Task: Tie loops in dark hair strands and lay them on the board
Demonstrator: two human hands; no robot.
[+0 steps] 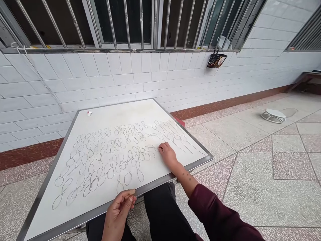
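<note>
Many thin dark wire-like loops [97, 157] lie in rows across a white table [120, 115] with a grey metal rim. Some are twisted into figure-eights, and longer straight-tailed ones [180, 140] lie at the right. My left hand [120, 209] is at the near rim, its fingers pinched together; a bandage-like tan wrap shows at the index fingertip, and what the pinch holds is too small to make out. My right hand [167, 154] rests over the tabletop beside the right end of the near rows, fingers curled together, anything in them hidden.
A small white and red item [89, 113] sits at the table's far left corner. Behind the table stands a tiled wall [120, 73] with barred windows, a small dark basket [217, 61] hanging there. A low white stool [274, 114] is on the floor at the right.
</note>
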